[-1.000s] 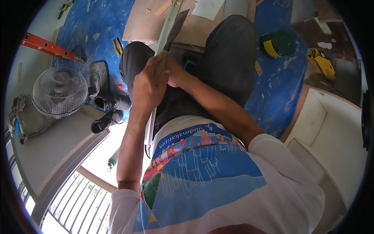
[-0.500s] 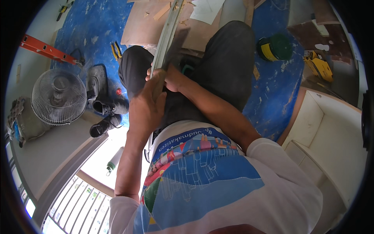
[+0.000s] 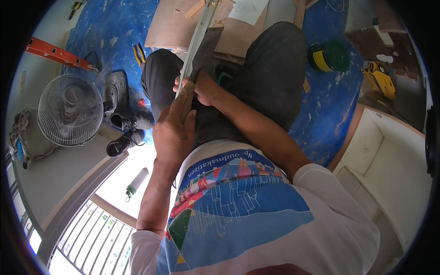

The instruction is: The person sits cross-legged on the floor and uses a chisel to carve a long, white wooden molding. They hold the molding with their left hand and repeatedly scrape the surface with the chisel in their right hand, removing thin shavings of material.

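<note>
My left hand point(image 3: 174, 130) is closed around the wooden handle point(image 3: 187, 98) of a broad-bladed chopping knife. Its dark blade point(image 3: 206, 48) widens toward a squared end and lies along the right side of a long, pale, grooved strip point(image 3: 198, 41). Between my knees, my right hand point(image 3: 205, 89) is closed on the lower part of that strip, partly hidden behind the knife handle. The strip slants up and away past the top edge of the view; I cannot tell its material. Small shavings show near its far part.
A brown board point(image 3: 165, 27) with a white paper point(image 3: 247, 10) lies ahead. Yellow-handled pliers point(image 3: 139, 54), black shoes point(image 3: 126, 133), a fan point(image 3: 70, 110) and an orange ladder point(image 3: 59, 54) are left. To the right are a green tub point(image 3: 331, 56), a yellow box point(image 3: 381, 81) and an open white cabinet point(image 3: 389, 142).
The knife blade was smeared by motion and now shows sharply beside the strip. My left hand has shifted slightly; my right hand keeps its hold. The whole view has moved a little.
</note>
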A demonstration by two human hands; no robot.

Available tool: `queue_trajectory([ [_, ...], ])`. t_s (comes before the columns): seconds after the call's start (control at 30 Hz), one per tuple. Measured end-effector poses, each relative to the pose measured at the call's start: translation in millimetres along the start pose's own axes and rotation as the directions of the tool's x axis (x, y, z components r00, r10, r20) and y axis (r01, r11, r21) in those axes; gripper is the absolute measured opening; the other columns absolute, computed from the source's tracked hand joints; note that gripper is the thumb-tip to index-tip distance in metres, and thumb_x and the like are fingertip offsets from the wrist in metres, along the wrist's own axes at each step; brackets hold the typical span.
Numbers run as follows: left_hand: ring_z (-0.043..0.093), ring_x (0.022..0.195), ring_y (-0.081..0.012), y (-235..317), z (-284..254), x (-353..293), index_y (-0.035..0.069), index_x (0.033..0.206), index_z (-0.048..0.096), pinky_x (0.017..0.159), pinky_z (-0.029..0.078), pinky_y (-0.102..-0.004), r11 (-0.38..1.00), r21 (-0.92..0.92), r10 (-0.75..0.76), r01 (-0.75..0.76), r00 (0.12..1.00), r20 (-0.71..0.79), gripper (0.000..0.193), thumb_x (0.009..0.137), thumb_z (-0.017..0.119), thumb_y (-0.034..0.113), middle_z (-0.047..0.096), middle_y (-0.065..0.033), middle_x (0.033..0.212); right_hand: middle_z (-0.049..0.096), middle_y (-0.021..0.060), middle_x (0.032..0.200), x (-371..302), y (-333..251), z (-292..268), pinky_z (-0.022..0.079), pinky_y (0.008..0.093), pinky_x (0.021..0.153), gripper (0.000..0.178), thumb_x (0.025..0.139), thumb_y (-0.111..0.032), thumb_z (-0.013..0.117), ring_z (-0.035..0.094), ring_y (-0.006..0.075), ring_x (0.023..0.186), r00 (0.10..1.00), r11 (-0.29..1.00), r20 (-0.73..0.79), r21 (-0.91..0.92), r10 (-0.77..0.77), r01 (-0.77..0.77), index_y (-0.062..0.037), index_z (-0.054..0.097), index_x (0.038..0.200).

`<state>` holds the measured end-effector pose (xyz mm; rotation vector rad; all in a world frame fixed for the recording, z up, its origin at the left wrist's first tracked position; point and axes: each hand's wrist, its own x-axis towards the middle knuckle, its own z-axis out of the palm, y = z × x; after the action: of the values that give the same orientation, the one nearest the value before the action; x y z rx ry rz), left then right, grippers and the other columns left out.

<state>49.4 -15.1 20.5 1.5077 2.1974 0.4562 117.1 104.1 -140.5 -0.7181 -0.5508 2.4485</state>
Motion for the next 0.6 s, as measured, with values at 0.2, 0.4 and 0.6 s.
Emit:
queue_trajectory([
  [0.2,0.072,0.102,-0.0431,14,3,10,0.013,0.141,0.062,0.086,0.057,-0.0481,0.996,0.081,0.025,-0.029,0.998,0.05,0.053,0.09,0.073,0.01,0.073,-0.0243,0.112,0.064,0.0152,0.106,1,4,-6,0.059,0.0484,0.089,0.045,0.091,-0.001,0.066,0.07,0.0318,0.099,1.0,1.0,0.012,0.001,-0.019,0.019,-0.0052,0.043,0.13],
  [0.4,0.07,0.11,-0.0431,14,-1,10,0.008,0.143,0.06,0.09,0.057,-0.0478,0.998,-0.01,0.054,-0.054,0.998,0.039,0.053,0.091,0.071,0.01,0.072,-0.0244,0.121,0.065,0.0139,0.104,2,5,-5,0.059,0.0457,0.087,0.035,0.1,-0.011,0.065,0.07,0.0285,0.097,1.0,0.999,0.007,-0.05,0.008,-0.008,-0.0084,0.044,0.128],
  [0.6,0.07,0.111,-0.0432,16,4,22,0.007,0.14,0.061,0.091,0.057,-0.047,0.999,-0.047,0.018,-0.016,0.999,0.048,0.051,0.09,0.071,0.009,0.072,-0.0247,0.12,0.066,0.0132,0.102,6,9,-10,0.059,0.0434,0.085,0.032,0.102,-0.014,0.064,0.07,0.0278,0.095,0.998,0.998,0.044,-0.03,-0.047,0.048,-0.0073,0.044,0.126],
])
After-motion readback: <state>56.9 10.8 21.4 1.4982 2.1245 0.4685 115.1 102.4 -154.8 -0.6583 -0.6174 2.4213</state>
